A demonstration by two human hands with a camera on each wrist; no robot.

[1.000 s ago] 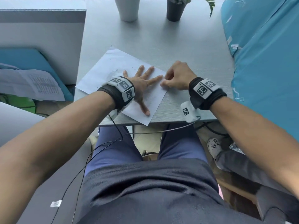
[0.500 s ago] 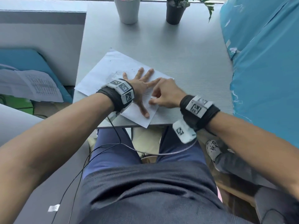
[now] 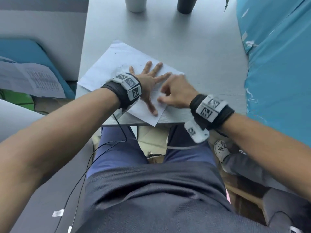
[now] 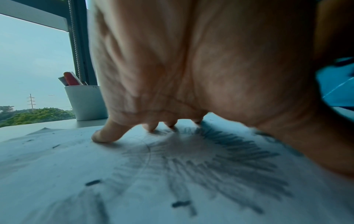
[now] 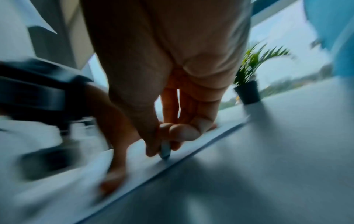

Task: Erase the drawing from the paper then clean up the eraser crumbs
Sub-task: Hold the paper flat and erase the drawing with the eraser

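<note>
Grey desk [image 3: 193, 47], paper [image 3: 117, 64] at near edge. My left hand [image 3: 148, 81] presses it flat, fingers spread. My right hand [image 3: 175, 95], pinching the eraser [image 5: 165, 150], has slid from the paper's right edge onto the sheet. Drawing [image 4: 210, 159] mostly remains; crumbs [image 4: 181, 203] scattered.

Setting: probably an office or study desk by a window. Grey desk [image 3: 193, 47] at centre frame; white pen cup [image 4: 86, 103] and potted plant [image 5: 249, 84] at top edge; printed sheets [image 3: 32, 79] at left.
</note>
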